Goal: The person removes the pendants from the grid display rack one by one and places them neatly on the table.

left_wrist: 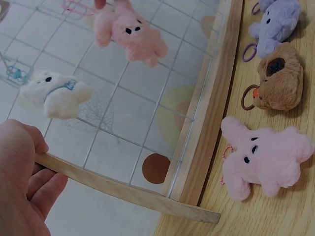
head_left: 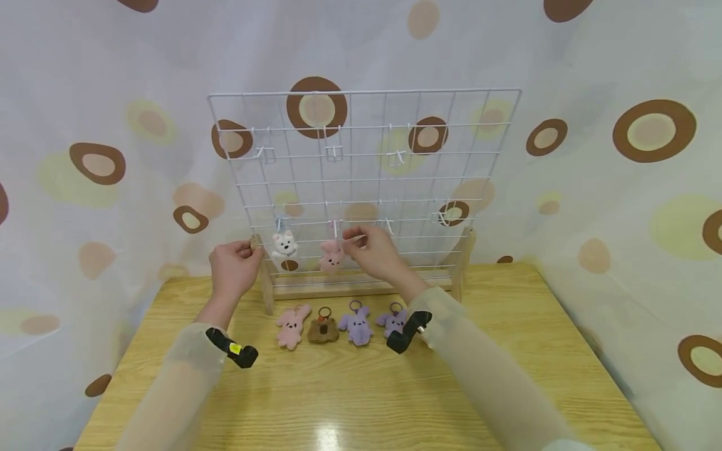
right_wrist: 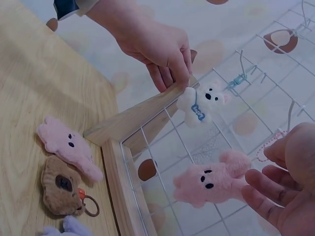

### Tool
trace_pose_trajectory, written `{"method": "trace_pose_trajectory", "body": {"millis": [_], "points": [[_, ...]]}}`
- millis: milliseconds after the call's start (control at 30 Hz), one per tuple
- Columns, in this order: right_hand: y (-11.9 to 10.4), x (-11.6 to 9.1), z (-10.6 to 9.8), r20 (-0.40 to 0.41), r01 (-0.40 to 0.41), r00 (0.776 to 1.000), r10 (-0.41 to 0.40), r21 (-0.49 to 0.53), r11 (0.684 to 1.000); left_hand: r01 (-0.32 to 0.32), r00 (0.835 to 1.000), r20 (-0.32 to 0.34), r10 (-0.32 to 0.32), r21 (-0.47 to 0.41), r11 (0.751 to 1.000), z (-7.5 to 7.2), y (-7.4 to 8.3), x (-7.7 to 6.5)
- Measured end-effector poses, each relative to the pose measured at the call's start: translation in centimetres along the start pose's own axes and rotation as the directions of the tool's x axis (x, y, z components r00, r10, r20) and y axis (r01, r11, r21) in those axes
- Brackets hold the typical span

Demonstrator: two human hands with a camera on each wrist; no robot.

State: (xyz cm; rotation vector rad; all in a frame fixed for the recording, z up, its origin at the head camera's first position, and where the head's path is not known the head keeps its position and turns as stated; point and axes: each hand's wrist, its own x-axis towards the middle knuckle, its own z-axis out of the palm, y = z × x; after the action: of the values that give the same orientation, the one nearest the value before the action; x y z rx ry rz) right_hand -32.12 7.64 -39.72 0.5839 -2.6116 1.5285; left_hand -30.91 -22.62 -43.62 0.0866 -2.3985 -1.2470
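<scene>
My left hand (head_left: 234, 266) grips the top end of the wooden upright (left_wrist: 123, 187) at the left side of the stand, thumb on one side and fingers on the other. Beside the pink plush bunny keychain (right_wrist: 211, 179) is my right hand (head_left: 372, 250), fingers slightly bent. In the right wrist view its fingertips are right at one ear and the thumb is by the pink bead chain (right_wrist: 268, 147), with a gap between thumb and fingers. This bunny hangs from a hook on the white wire grid (head_left: 361, 181). A white plush dog keychain (right_wrist: 204, 101) hangs to its left.
On the wooden table (head_left: 316, 401), before the stand, lie another pink bunny keychain (head_left: 291, 327), a brown plush keychain (head_left: 323, 330) and two purple plush keychains, one (head_left: 358, 327) beside the other (head_left: 392, 321). Several hooks sit higher on the grid. A patterned cloth hangs behind.
</scene>
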Motion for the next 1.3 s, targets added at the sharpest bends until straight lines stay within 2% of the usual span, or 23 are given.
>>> {"method": "trace_pose_trajectory", "body": {"millis": [200,333,567,800,1100,1300], "points": [[-0.4,1.1,0.9,-0.030,-0.052,0.998,0.055,0.090,0.995,0.006,1.000,0.005,-0.005,-0.017,1.000,0.0,0.0,0.0],[-0.6,1.7,1.3,-0.066,-0.055,0.996,0.065,0.152,0.987,-0.001,1.000,0.000,0.001,-0.021,1.000,0.0,-0.1,0.1],[-1.0,2.1,2.2,-0.176,-0.020,0.983,0.048,0.160,0.987,-0.006,1.000,0.002,0.006,-0.020,1.000,0.1,-0.2,0.1],[-1.3,2.1,3.0,-0.255,-0.027,0.965,0.068,0.162,0.986,-0.004,1.000,0.010,0.004,-0.023,1.000,0.2,-0.2,0.1],[-2.5,1.8,3.0,-0.246,-0.114,0.952,0.182,0.265,0.957,-0.012,1.000,0.010,0.013,-0.027,1.000,0.0,-0.2,0.1],[-2.6,1.7,2.9,-0.253,-0.125,0.943,0.218,0.337,0.933,-0.011,1.000,0.005,0.012,-0.032,0.999,0.1,-0.4,0.1]]}}
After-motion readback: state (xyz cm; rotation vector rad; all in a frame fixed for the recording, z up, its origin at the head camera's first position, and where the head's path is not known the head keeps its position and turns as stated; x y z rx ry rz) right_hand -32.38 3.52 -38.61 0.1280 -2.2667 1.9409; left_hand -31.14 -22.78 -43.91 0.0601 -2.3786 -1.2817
